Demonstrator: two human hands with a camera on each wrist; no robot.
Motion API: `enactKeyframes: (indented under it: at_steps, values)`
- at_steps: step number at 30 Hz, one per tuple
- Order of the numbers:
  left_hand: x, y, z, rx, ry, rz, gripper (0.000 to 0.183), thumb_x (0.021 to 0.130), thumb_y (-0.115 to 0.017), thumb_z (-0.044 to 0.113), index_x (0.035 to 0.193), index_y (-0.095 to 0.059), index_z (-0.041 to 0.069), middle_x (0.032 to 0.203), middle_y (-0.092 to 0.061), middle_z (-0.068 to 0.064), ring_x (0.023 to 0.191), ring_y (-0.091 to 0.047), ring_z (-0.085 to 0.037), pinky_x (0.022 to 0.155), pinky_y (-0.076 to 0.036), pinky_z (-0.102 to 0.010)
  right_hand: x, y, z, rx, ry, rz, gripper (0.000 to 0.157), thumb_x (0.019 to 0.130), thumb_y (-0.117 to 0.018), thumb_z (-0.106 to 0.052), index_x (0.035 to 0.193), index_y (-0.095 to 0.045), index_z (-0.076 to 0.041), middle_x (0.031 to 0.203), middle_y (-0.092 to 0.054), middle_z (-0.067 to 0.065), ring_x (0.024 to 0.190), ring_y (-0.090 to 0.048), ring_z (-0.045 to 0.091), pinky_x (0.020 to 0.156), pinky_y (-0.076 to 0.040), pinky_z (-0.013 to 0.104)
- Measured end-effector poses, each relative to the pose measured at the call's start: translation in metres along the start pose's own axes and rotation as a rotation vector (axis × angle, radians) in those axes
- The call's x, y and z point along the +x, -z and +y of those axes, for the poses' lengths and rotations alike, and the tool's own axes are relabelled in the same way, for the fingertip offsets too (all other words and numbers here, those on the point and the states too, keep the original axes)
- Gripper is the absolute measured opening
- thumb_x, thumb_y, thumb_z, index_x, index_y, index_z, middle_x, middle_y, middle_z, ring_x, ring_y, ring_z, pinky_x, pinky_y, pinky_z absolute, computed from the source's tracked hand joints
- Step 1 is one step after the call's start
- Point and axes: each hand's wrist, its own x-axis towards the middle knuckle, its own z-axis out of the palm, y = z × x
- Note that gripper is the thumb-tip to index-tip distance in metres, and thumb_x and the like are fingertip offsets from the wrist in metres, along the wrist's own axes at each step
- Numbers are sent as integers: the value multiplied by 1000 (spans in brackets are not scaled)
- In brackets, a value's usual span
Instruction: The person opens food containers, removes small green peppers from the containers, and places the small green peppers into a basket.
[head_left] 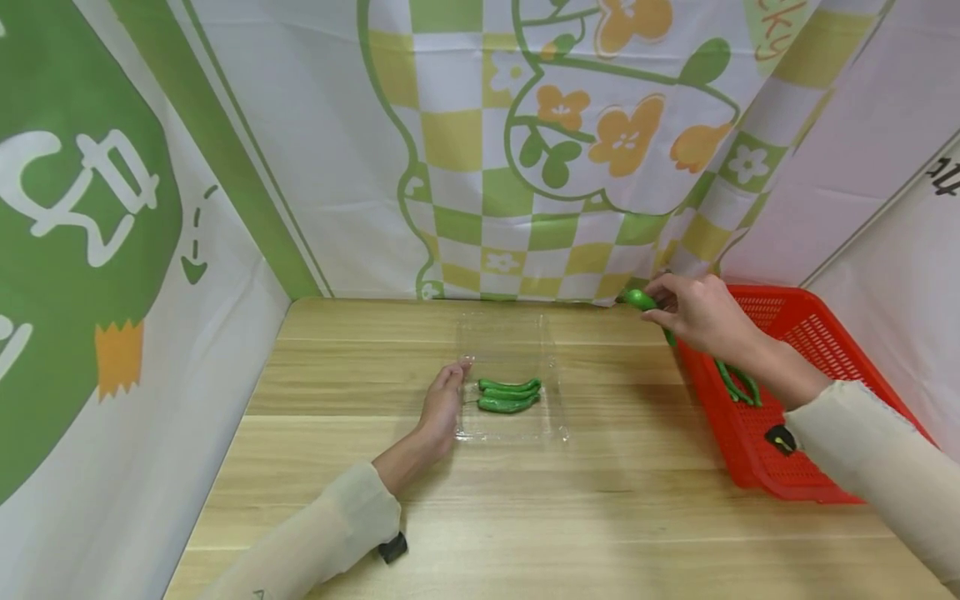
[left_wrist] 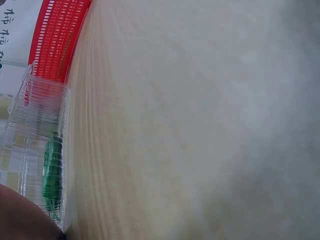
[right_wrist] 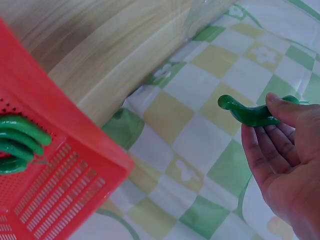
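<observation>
A clear plastic container (head_left: 513,429) lies on the table with its lid folded open toward the back. Three green peppers (head_left: 508,396) lie side by side inside it. At its left edge my left hand (head_left: 438,408) holds the rim; only a dark part of that hand shows in the left wrist view. My right hand (head_left: 701,312) is raised near the table's back edge, by the basket. Between thumb and fingers it pinches one curved green pepper (right_wrist: 255,115), clear of any surface.
A red perforated basket (head_left: 750,471) stands at the right side of the table. More green peppers (right_wrist: 20,142) lie in it. A printed curtain (head_left: 517,208) hangs along the back edge of the wooden table (head_left: 337,400).
</observation>
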Motion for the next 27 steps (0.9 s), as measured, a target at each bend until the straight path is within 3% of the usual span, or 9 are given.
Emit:
enactKeyframes:
  at_steps: [2,3,6,9,11,14,18,27]
  values:
    - [0,0,0,-1,-4,0,45,117,-29,22,154,-42,1,173,-28,-16,163,-12,-38,133,-5,-57,0,3,4,3,-19,8,27,78,-92,0,99,-74,5,86,-79,16,71,-77,24,60,-59,22]
    - [0,0,1,-1,-4,1,45,117,-29,22,154,-42,1,173,-28,-16,163,-12,-38,133,-5,-57,0,5,5,9,-27,8,28,78,-92,0,99,-74,6,87,-79,18,72,-77,25,61,-60,22]
    - [1,0,-1,17,-7,2,45,117,-29,23,155,-42,2,172,-29,-16,163,-12,-38,132,-4,-60,-1,11,9,18,-62,3,28,80,-91,-1,101,-74,7,90,-79,21,76,-78,30,64,-64,28]
    - [1,1,-1,34,-4,0,46,117,-29,25,156,-42,4,172,-29,-16,163,-11,-38,131,-3,-62,-3,16,12,18,-94,-5,27,82,-90,0,101,-74,9,92,-79,23,78,-78,34,66,-65,46]
    - [1,1,-1,36,-3,2,46,117,-29,25,156,-43,5,171,-30,-15,163,-11,-38,131,-2,-63,-4,19,15,10,-113,-4,26,82,-90,0,101,-74,9,91,-78,24,79,-78,35,66,-65,45]
    - [0,1,-1,32,-4,3,45,117,-29,25,155,-43,5,171,-31,-15,163,-11,-37,131,-2,-62,-5,21,22,12,-140,-4,26,82,-90,-1,101,-75,9,90,-78,24,79,-78,36,63,-63,27]
    - [-1,0,-1,33,-6,4,46,117,-28,24,155,-43,4,171,-31,-15,163,-10,-37,131,-2,-62,-9,23,31,26,-183,-1,27,83,-90,-3,102,-75,9,90,-78,24,80,-78,37,62,-47,1]
    - [-1,1,0,33,0,1,46,117,-29,25,155,-42,3,172,-30,-16,163,-10,-37,131,-2,-62,-17,30,49,22,-276,-17,28,85,-88,-2,107,-75,10,95,-77,27,86,-77,40,63,-41,-2]
